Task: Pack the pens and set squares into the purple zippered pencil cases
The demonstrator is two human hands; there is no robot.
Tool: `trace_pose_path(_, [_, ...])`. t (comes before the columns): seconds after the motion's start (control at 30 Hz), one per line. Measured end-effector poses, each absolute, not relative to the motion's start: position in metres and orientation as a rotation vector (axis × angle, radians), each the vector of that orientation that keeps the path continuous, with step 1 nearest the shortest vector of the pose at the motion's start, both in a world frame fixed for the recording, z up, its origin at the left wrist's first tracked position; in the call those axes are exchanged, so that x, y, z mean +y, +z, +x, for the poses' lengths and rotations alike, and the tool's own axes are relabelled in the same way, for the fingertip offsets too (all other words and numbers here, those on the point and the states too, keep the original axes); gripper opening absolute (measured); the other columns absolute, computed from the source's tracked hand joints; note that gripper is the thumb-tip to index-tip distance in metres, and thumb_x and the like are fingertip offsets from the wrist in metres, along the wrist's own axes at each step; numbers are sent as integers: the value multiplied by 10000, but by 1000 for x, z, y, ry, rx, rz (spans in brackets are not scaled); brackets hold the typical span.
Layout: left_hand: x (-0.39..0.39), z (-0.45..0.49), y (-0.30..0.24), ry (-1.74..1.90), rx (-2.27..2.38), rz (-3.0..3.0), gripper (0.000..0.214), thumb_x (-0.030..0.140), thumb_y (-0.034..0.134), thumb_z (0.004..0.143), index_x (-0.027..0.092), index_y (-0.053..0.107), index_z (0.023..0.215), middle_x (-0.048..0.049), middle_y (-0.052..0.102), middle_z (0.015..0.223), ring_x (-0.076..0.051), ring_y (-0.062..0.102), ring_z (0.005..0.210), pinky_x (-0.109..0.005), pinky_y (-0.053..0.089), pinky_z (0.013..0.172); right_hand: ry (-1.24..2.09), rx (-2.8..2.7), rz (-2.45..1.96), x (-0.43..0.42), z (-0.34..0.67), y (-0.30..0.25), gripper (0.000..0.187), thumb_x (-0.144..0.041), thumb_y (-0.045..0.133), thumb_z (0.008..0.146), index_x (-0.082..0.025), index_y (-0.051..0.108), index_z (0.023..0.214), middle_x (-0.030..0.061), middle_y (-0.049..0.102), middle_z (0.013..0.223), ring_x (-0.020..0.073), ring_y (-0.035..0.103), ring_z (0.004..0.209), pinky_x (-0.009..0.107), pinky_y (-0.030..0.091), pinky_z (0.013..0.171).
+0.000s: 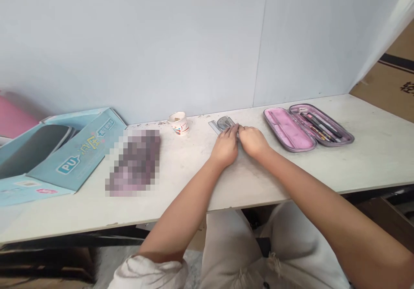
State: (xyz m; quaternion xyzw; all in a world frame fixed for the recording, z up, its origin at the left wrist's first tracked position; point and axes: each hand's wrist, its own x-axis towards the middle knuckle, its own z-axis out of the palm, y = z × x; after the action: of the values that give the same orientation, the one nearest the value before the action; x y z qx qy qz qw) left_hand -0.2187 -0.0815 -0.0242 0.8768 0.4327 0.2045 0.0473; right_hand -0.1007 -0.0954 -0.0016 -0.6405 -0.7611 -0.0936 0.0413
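Both my hands rest side by side on the white table (371, 151), near its back edge. My left hand (225, 147) lies with fingers stretched forward onto a set of clear plastic rulers and a protractor (223, 123). My right hand (251, 140) has its fingers curled, their tips touching the right edge of the same rulers. To the right lies an open pink pencil case (287, 130); its far half holds several pens (318, 127), its near half has nothing in it.
A small paper cup (179, 123) stands left of the rulers. A blurred purple object (134, 161) lies further left. An open light-blue cardboard box (74, 151) sits at the table's left end. A pale wall runs close behind. Cardboard boxes (393, 77) stand far right.
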Motion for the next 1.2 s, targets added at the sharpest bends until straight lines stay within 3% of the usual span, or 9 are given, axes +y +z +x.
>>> trace_pose_path(0.27, [-102, -182, -10, 880, 1032, 2675, 534, 124, 242, 877, 222, 216, 1402, -81, 256, 1477, -182, 261, 1347, -417, 300, 1073, -258, -2063, -1807, -121, -37, 7, 326, -163, 327, 863, -97, 526, 1113, 148, 649, 966, 244, 610, 883, 302, 417, 706])
trace_pose_path(0.53, [-93, -114, -17, 728, 952, 2753, 497, 187, 288, 882, 95, 283, 1370, -162, 261, 1460, -211, 268, 1343, -373, 291, 1083, -154, -1758, -1878, -116, 23, -5, 441, -191, 350, 858, -121, 438, 1284, 119, 658, 994, 248, 614, 865, 333, 423, 744])
trace_pose_path(0.67, [-88, -84, -27, 612, 1001, 2805, 482, 229, 283, 895, 90, 311, 1355, -166, 321, 1432, -228, 319, 1316, -403, 282, 1075, -154, -1697, -1909, -111, 44, -25, 419, -148, 327, 852, -66, 501, 1223, 150, 626, 1065, 235, 576, 943, 328, 408, 810])
trace_pose_path(0.87, [-83, -71, -29, 409, 1116, 2809, 400, 249, 250, 905, 131, 509, 1186, -89, 532, 1283, -243, 391, 1257, -487, 221, 1079, -276, -1875, -1859, -109, 55, -39, 313, -164, 393, 823, -114, 679, 938, 134, 625, 1021, 247, 502, 958, 347, 349, 886])
trace_pose_path(1.03, [-83, -75, -28, 431, 1116, 2787, 390, 256, 250, 908, 158, 507, 1184, -58, 523, 1299, -215, 399, 1247, -482, 218, 1083, -261, -1984, -1872, -110, 53, -37, 325, -154, 362, 828, -114, 670, 923, 112, 655, 927, 230, 519, 873, 335, 361, 832])
trace_pose_path(1.2, [-81, -100, -23, 479, 1105, 2756, 417, 328, 218, 923, 208, 495, 1211, -29, 512, 1311, -197, 352, 1286, -471, 206, 1092, -312, -1992, -1876, -114, 56, -41, 317, -181, 380, 825, -122, 667, 945, 100, 660, 956, 223, 527, 914, 327, 362, 846])
